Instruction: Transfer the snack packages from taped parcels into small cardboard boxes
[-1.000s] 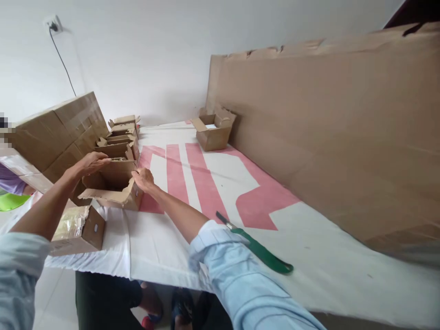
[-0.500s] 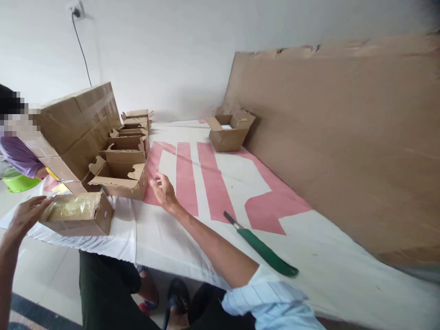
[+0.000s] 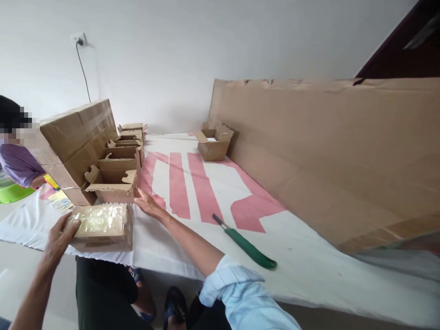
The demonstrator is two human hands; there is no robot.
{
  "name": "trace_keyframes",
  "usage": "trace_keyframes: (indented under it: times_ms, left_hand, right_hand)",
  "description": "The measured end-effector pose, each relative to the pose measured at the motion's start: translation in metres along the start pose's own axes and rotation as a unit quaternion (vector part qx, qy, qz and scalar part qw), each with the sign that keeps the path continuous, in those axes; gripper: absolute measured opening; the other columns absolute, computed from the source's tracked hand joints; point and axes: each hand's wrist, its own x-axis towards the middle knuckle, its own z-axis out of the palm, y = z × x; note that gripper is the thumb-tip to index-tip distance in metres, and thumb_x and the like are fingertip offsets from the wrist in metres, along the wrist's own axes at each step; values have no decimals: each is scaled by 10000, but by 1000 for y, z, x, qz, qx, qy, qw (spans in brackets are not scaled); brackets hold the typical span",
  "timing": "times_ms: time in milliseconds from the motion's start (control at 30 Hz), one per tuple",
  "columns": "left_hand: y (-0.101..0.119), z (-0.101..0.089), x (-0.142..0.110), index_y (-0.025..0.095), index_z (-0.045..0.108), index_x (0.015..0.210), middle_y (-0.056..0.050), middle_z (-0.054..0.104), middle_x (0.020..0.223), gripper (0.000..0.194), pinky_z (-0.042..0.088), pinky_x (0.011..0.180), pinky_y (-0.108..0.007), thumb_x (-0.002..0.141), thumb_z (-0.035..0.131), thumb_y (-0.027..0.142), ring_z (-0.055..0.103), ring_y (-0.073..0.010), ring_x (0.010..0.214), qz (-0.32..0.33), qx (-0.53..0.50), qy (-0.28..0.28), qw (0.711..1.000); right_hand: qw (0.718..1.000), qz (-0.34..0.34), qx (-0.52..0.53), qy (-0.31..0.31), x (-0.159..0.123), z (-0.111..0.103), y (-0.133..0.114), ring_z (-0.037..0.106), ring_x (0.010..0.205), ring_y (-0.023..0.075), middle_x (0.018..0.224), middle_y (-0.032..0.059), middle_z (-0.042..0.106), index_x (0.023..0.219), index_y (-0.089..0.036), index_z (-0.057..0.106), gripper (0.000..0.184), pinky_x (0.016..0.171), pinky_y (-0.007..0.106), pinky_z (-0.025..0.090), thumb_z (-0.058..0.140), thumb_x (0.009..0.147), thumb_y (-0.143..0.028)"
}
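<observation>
Cardboard box (image 3: 106, 233), front edge of counter (image 3: 161, 250): your left hand (image 3: 58, 237) touches its left end, likely steadying it, clamping unclear; your right hand (image 3: 148, 204), grip apart, flanks the open carton (image 3: 113, 188).

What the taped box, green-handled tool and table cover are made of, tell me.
Taped box: apparently matte cardboard, plain brown; glossy tape, probably plastic, by its glare.
Green-handled tool: smooth handle, perhaps plastic, evenly coloured; silvery collar, likely metal.
Table cover: matte, probably cloth, by its folds.
</observation>
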Motion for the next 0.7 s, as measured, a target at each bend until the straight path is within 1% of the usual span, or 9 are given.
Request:
trace_keyframes:
  times_ms: [100,133,200,300,367,433,500,600,700]
  left_hand:
    - [7,22,-21,169,777,1322,-182,809,1354,873,535,1196,-560,674,865,747,695,-443,1361,13,-24,-9,1000]
    - [10,29,-28,162,767,1338,-188,815,1328,898,571,1144,-551,671,869,755,717,-438,1321,8,-36,-20,999]
    - [18,41,-42,154,762,1338,-197,826,1278,922,637,1002,-502,657,890,762,766,-414,1209,-8,-79,-39,996]
    - [33,53,-59,170,791,1265,-190,817,1326,817,659,878,-414,683,920,729,787,-363,1153,-1,-184,-58,981]
    - [43,58,-68,182,821,1208,-174,816,1348,718,659,870,-382,712,941,686,777,-348,1193,12,-257,-68,964]
    - [50,62,-75,185,852,1139,-164,840,1289,643,664,887,-378,709,968,649,775,-340,1199,15,-318,-77,945]
    - [53,65,-79,185,876,1066,-158,862,1205,599,669,913,-391,680,1000,625,790,-323,1140,5,-351,-80,933]
    - [53,69,-82,187,893,1002,-143,875,1132,571,666,946,-402,653,1025,619,802,-287,1041,-7,-360,-80,930]
    - [55,69,-85,187,897,955,-137,875,1097,565,660,961,-399,661,1010,656,793,-292,1065,4,-351,-72,934]
  right_hand:
    - [998,26,49,28,-21,-14,7,725,1328,314,1459,149,759,1425,-216,738,563,1125,463,593,683,953,-517]
    - [997,34,65,38,-32,-21,10,728,1317,316,1420,145,774,1381,-217,758,555,1106,468,603,663,957,-562]
    - [993,51,92,58,-56,-35,15,767,1208,316,1300,138,808,1282,-214,789,577,998,462,649,630,947,-656]
    - [985,71,122,98,-92,-58,19,793,1081,313,1194,140,823,1192,-203,797,641,857,437,674,622,905,-749]
    - [979,80,132,130,-113,-74,21,795,1061,311,1201,157,820,1173,-194,791,664,833,430,671,634,885,-772]
    - [973,91,141,160,-130,-88,22,797,1025,306,1178,169,822,1147,-187,789,670,807,425,667,661,867,-782]
    - [964,104,152,190,-144,-99,24,799,978,301,1121,162,830,1100,-189,798,654,773,417,663,716,834,-780]
    - [956,115,158,217,-158,-108,24,796,911,286,1064,141,839,1024,-201,812,605,740,408,656,781,797,-761]
    - [959,110,150,216,-164,-110,17,792,880,286,1041,138,840,1014,-202,813,583,733,420,656,780,814,-748]
